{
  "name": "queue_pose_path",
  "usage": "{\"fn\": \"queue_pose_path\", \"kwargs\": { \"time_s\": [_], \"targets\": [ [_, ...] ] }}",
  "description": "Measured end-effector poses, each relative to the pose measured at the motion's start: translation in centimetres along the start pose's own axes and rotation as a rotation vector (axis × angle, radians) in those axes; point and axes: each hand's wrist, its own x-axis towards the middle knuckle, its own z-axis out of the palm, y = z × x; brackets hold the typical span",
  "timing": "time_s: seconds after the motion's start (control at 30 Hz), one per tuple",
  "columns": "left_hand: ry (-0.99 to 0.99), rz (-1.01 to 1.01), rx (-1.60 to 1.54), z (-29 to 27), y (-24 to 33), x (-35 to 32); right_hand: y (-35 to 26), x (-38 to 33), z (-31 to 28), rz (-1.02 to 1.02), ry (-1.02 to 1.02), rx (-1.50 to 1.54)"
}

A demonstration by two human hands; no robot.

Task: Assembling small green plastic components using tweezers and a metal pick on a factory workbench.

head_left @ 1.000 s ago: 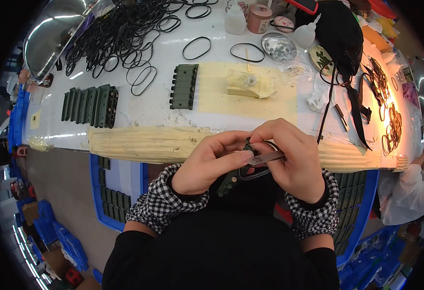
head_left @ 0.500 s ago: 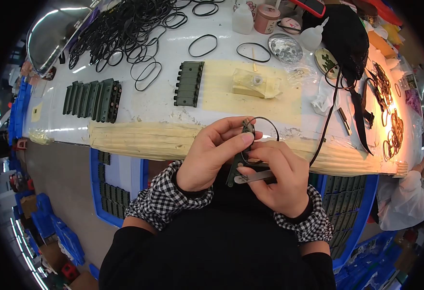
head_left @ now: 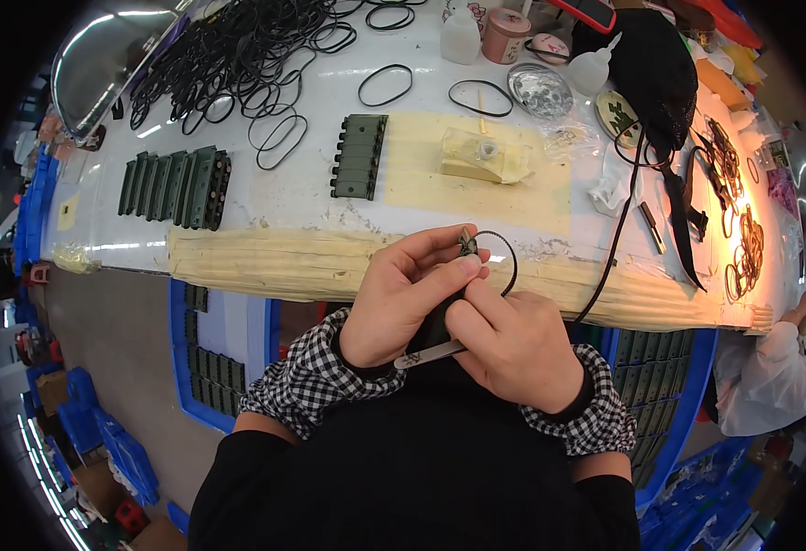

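My left hand (head_left: pixel 398 303) pinches a small dark green part (head_left: pixel 468 243) between thumb and fingers, in front of my body at the table's near edge. From that part a thin black rubber ring (head_left: pixel 514 262) loops out to the right. Close beside it, my right hand (head_left: pixel 518 347) is closed, its fingertips near the left thumb and the ring. A flat grey metal tool, apparently tweezers (head_left: pixel 429 354), sticks out leftward from under the right fingers. The hands hide most of the green part and the lower run of the ring.
On the white table lie dark green ribbed pieces in a row (head_left: pixel 175 188) and a block of them (head_left: pixel 359 156). A tangled heap of black rings (head_left: pixel 238 60) lies far left. Beyond my hands sits a taped block (head_left: pixel 486 156); a black cable (head_left: pixel 619 239) runs at right.
My right hand has turned and shifted slightly left, its fingers curling in more. The tweezers have swung further left with it. The green part's lower end no longer shows.
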Motion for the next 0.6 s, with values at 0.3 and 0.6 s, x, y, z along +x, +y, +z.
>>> {"fn": "queue_pose_path", "kwargs": {
  "time_s": [0.3,0.6],
  "targets": [
    [-0.034,-0.013,-0.005,-0.2,0.2,0.1,0.2,-0.1,0.0,0.009,0.036,0.042],
    [-0.266,0.003,0.042,-0.2,0.6,-0.2,1.4,0.6,-2.4,0.326,0.339,0.407]
  ]
}}
